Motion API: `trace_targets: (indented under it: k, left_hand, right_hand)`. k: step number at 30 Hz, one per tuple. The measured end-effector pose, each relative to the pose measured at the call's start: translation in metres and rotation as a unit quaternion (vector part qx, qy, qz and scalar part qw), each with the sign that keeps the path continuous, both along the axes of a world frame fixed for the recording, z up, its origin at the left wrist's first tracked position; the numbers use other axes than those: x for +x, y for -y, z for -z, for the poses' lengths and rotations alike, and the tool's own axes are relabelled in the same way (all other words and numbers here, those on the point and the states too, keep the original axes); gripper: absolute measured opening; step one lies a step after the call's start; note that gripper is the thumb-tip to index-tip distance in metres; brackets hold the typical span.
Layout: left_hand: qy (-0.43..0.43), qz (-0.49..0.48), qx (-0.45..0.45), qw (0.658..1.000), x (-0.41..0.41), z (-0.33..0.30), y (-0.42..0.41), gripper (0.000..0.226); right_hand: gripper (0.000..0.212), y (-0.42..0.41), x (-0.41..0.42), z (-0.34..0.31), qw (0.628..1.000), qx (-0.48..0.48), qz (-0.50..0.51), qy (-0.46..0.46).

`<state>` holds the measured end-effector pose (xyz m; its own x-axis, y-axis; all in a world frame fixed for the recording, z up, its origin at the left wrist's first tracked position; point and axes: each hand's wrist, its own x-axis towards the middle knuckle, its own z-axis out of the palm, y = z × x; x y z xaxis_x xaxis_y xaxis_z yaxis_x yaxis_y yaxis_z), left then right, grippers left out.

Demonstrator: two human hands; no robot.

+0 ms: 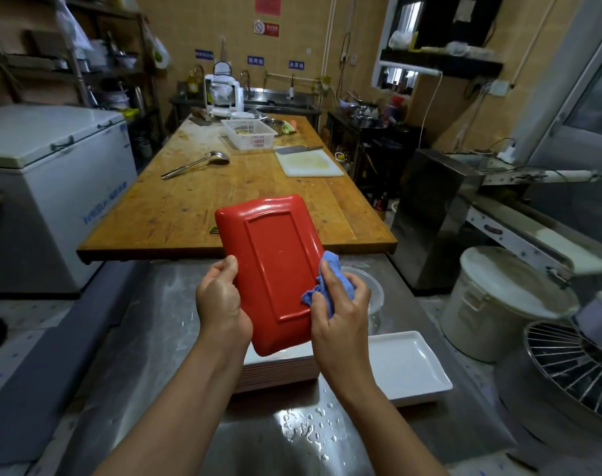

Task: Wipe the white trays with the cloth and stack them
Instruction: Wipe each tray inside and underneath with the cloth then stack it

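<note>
Steel worktop (175, 338), wet w/ drops at near edge, wood table (196, 201) beyond. Tray (275, 269) held up over worktop middle, red underside toward camera. Left hand (220, 297) gripped its left long edge; right hand (340, 310) clutched cloth (327, 286), pressed against right edge. Stack (279, 371) below, one white tray (409, 365) beside it to the right. Prob. light, stiff, glossy & slippery when damp, so best held by rims, thumb over lip.

Tan tiled walls (309, 46), long wooden table (203, 207), white chest freezer (52, 173)
</note>
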<state>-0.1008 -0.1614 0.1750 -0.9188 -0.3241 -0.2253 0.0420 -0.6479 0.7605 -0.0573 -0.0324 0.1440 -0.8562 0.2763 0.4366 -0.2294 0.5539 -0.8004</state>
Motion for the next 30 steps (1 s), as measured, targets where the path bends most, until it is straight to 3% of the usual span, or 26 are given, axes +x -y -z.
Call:
trace_targets:
  k: [3, 6, 11, 14, 19, 30]
  left_hand:
    - [0.004, 0.028, 0.074, 0.997, 0.002, 0.001, -0.012, 0.022]
    - [-0.021, 0.143, 0.136, 0.980, 0.003, -0.001, -0.007, 0.020]
    - [-0.038, 0.322, -0.008, 0.946, -0.005, -0.014, 0.032, 0.051]
    - [-0.006, 0.395, -0.028, 0.918, -0.009, -0.018, 0.045, 0.065]
    - [0.022, 0.341, -0.025, 0.939, -0.008, -0.014, 0.036, 0.028]
    - [0.029, 0.210, 0.106, 0.971, -0.007, 0.003, 0.024, 0.013]
  right_hand:
    - [0.039, -0.009, -0.004, -0.006, 0.996, -0.085, 0.023, 0.006]
    - [0.040, -0.029, -0.009, -0.017, 0.993, -0.114, 0.005, 0.029]
    - [0.046, -0.071, -0.020, -0.042, 0.994, -0.056, -0.074, 0.050]
    - [0.047, -0.086, -0.028, -0.055, 0.989, -0.012, -0.136, 0.061]
    - [0.043, -0.087, -0.041, -0.057, 0.986, 0.040, -0.144, 0.069]
    - [0.033, -0.080, -0.022, -0.048, 0.987, 0.073, -0.134, 0.044]
